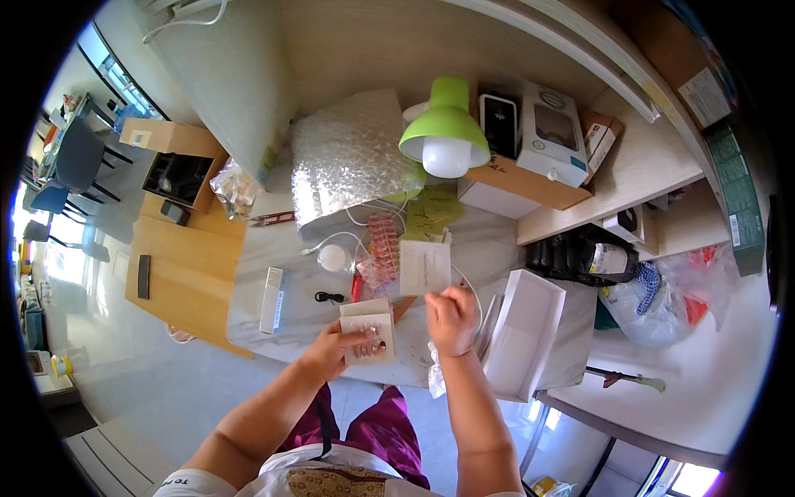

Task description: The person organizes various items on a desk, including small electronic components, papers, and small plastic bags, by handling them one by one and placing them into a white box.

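Observation:
My left hand [328, 349] is closed around a small cream-white folded card [364, 310], its thumb lying across the front. Several small, shiny, nail-shaped pieces [369, 338] sit on that card. To the right, my right hand [454, 319] is raised over the table with its fingers curled together; whatever they pinch, if anything, I cannot make out. Just beyond it lies a white printed sheet [425, 267]. A strip of pink-red packets [383, 244] is beside the sheet, and a red pen-like tool [357, 287] rests near the card.
A green desk lamp [445, 132] stands over the marble-patterned table [248, 311]. At the right is an open white box [522, 331]. Bubble wrap [344, 153] lies at the back. A slim white box [272, 300], black cable [330, 296] and round white disc [334, 258] are left.

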Action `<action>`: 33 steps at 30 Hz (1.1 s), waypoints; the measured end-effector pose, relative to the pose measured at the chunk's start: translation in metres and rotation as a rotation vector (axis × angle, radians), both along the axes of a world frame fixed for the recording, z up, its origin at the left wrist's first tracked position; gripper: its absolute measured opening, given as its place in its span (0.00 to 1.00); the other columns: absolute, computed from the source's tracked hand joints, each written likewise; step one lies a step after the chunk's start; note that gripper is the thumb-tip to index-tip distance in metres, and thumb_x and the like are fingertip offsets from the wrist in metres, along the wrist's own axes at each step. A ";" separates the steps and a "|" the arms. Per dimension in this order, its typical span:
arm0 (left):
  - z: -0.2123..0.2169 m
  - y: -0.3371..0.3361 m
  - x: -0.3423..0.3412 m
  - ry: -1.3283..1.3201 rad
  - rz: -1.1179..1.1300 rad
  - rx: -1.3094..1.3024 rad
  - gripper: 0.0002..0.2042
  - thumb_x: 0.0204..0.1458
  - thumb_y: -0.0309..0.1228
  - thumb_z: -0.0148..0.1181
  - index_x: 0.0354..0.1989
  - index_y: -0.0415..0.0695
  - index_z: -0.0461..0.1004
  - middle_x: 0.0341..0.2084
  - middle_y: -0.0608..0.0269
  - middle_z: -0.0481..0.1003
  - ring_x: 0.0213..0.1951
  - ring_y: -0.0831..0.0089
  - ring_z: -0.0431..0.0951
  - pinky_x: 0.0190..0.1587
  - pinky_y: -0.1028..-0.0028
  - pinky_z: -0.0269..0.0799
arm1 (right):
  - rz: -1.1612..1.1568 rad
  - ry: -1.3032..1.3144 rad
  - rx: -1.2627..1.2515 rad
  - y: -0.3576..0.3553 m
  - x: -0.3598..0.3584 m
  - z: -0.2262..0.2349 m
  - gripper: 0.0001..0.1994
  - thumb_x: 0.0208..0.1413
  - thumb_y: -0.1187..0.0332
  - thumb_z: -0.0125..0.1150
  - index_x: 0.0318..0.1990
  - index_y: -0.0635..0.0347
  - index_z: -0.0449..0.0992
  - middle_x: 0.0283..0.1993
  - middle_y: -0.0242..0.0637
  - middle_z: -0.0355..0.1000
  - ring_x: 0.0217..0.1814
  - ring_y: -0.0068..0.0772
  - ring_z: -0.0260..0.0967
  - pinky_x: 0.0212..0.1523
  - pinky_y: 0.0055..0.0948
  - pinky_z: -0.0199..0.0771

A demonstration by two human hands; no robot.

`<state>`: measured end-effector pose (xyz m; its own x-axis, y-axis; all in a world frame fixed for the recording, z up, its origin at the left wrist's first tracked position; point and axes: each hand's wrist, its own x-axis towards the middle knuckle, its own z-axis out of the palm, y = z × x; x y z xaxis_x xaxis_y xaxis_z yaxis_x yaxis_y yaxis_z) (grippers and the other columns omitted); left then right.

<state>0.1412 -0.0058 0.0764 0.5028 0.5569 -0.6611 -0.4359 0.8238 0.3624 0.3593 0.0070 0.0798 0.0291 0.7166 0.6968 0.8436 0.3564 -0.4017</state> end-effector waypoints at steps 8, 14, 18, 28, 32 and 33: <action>-0.002 -0.002 0.035 -0.010 -0.103 0.025 0.19 0.46 0.19 0.58 0.49 0.39 0.68 0.42 0.57 0.74 0.42 0.65 0.76 0.45 0.62 0.74 | -0.028 -0.188 0.075 -0.058 0.009 -0.001 0.13 0.35 0.79 0.66 0.29 0.50 0.73 0.32 0.32 0.63 0.31 0.34 0.63 0.28 0.31 0.65; -0.070 -0.002 0.077 0.443 -0.157 0.441 0.20 0.45 0.26 0.60 0.49 0.39 0.67 0.38 0.55 0.75 0.39 0.63 0.77 0.41 0.65 0.74 | -0.123 -0.010 -0.093 -0.086 0.017 -0.019 0.10 0.37 0.78 0.64 0.27 0.52 0.70 0.34 0.30 0.69 0.38 0.36 0.66 0.39 0.37 0.64; -0.063 0.017 0.094 1.255 -0.535 0.799 0.31 0.42 0.30 0.63 0.56 0.39 0.58 0.34 0.51 0.75 0.36 0.54 0.76 0.39 0.61 0.72 | -0.163 -0.003 -0.137 -0.103 0.019 -0.030 0.10 0.37 0.77 0.65 0.28 0.52 0.71 0.36 0.29 0.70 0.38 0.37 0.66 0.39 0.37 0.64; 0.003 0.012 0.072 0.098 -0.194 0.105 0.25 0.50 0.41 0.59 0.53 0.38 0.65 0.46 0.54 0.71 0.45 0.62 0.74 0.46 0.62 0.72 | 0.055 0.019 -0.026 -0.112 0.025 -0.015 0.13 0.30 0.73 0.65 0.29 0.48 0.77 0.33 0.28 0.66 0.36 0.34 0.63 0.34 0.32 0.65; 0.005 0.021 0.045 -0.208 -0.327 -0.148 0.25 0.55 0.43 0.51 0.54 0.35 0.64 0.48 0.52 0.71 0.48 0.61 0.74 0.47 0.62 0.72 | 0.296 -0.001 0.015 -0.100 0.024 0.002 0.13 0.29 0.71 0.63 0.30 0.50 0.77 0.33 0.27 0.66 0.35 0.31 0.63 0.35 0.32 0.66; 0.010 0.020 0.046 -0.104 -0.372 -0.080 0.23 0.56 0.41 0.50 0.54 0.36 0.63 0.48 0.51 0.70 0.48 0.60 0.74 0.47 0.61 0.72 | 0.299 -0.038 -0.004 -0.098 0.024 0.003 0.14 0.30 0.71 0.62 0.32 0.51 0.77 0.35 0.27 0.67 0.36 0.31 0.64 0.35 0.32 0.66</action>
<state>0.1875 0.0140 0.0863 0.7273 0.2729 -0.6298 -0.1334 0.9563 0.2604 0.3836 -0.0915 0.0825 -0.2096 0.6925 0.6903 0.7156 0.5897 -0.3743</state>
